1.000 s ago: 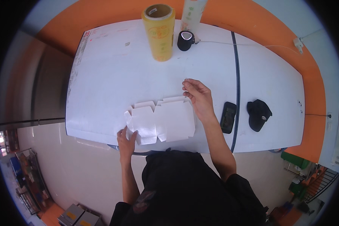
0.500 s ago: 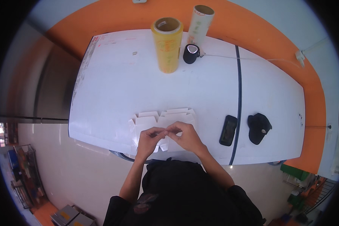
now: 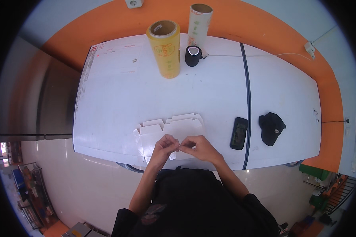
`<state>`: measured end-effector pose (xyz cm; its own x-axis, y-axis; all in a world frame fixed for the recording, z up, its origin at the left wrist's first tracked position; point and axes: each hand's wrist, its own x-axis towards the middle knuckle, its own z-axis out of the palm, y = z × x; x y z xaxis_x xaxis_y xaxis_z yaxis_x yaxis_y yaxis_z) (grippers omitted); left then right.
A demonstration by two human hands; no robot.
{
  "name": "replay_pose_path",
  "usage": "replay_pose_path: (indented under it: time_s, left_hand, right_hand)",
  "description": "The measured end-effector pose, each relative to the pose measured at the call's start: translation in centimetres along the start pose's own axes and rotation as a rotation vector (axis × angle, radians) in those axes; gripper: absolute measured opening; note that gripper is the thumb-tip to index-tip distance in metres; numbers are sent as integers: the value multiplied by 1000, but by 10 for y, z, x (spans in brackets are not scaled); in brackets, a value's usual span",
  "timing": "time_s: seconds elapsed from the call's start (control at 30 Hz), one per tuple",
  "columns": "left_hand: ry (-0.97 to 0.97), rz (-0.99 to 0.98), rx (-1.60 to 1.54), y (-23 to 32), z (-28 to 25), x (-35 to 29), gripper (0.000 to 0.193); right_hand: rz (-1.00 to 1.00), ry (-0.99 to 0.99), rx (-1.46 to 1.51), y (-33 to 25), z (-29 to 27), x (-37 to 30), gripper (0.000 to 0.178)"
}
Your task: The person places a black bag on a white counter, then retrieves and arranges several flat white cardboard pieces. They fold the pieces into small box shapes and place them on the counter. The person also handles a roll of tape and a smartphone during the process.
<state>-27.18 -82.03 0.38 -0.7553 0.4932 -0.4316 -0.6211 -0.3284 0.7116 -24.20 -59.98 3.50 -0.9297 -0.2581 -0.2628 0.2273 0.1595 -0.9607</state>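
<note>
An unfolded white cardboard box blank (image 3: 152,131) lies flat near the table's front edge, its flaps and notched edges showing. Above it, my left hand (image 3: 165,150) has its fingers closed in a pinch. My right hand (image 3: 197,147) pinches too, thumb against forefinger, its fingertips meeting those of the left. Whatever sits between the fingertips, if anything, is too small to make out. Both hands cover part of the blank's middle and near side.
On the white table (image 3: 106,94) stand a yellow film roll (image 3: 166,55), a white roll (image 3: 199,25) and a small black speaker (image 3: 192,57) with a cable. A black phone (image 3: 239,133) and a black cap (image 3: 271,128) lie on the right, either side of a dark strip (image 3: 247,87).
The view has shifted slightly. Both hands have moved a little to the right over the blank, still pinched fingertip to fingertip. The blank stays flat.
</note>
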Motion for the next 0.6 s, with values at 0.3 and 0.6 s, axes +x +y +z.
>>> replay_pose_path:
  time_s: [0.3,0.6]
  left_hand:
    - [97,-88,61,25,-16,-8,32]
    - [35,-56,368,14,-3,-7,21]
  right_hand:
    - [-72,-25,-38,12,-12,-11,16]
    - [-27,-55,-88,7,0,-5,16]
